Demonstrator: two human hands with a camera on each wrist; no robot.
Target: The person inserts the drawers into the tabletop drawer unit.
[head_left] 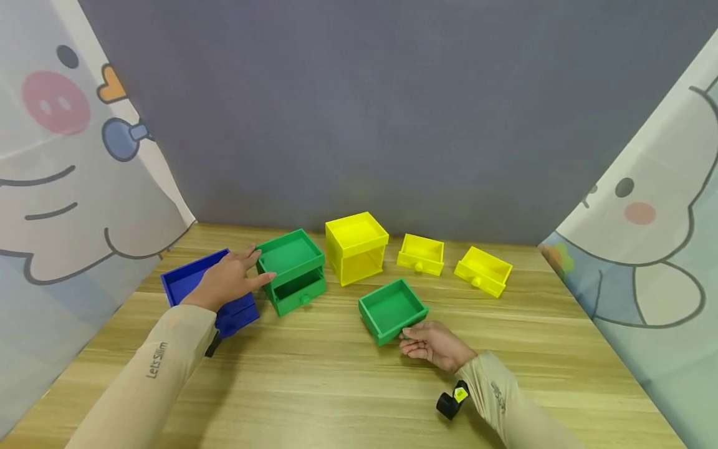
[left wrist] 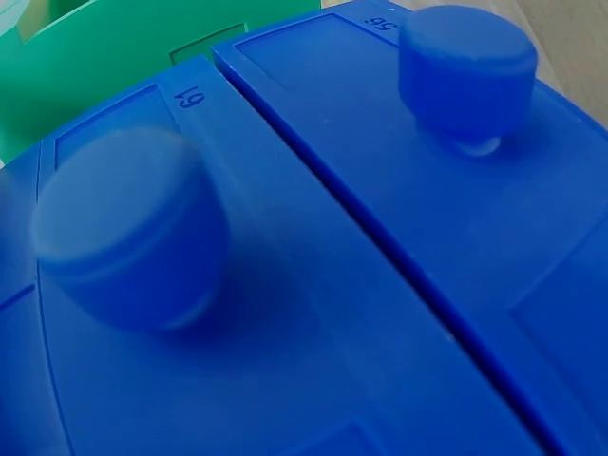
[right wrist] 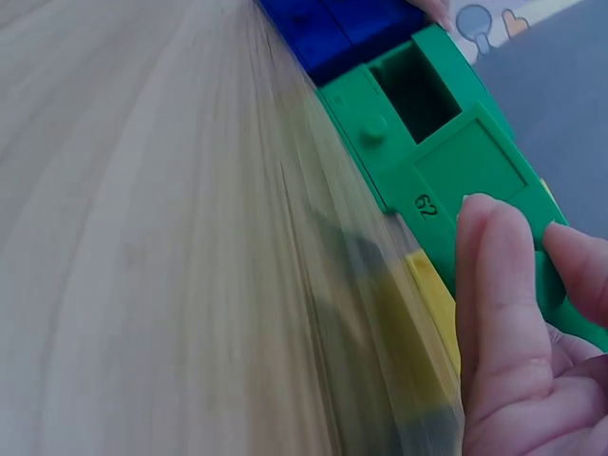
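- Left hand [head_left: 229, 279]: fingers spread, touching the green cabinet [head_left: 296, 270].
- Right hand [head_left: 433, 345]: pinching the green drawer [head_left: 392, 308].
- Blue cabinet [head_left: 238, 309]: beside the green one.

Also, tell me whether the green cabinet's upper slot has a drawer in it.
No, the green cabinet shows an open gap above its lower drawer.

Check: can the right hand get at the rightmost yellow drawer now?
Probably yes: bare wooden tabletop lies between the right hand and the rightmost yellow drawer. But the hand pinches the green drawer marked 62, which likely must go down first.
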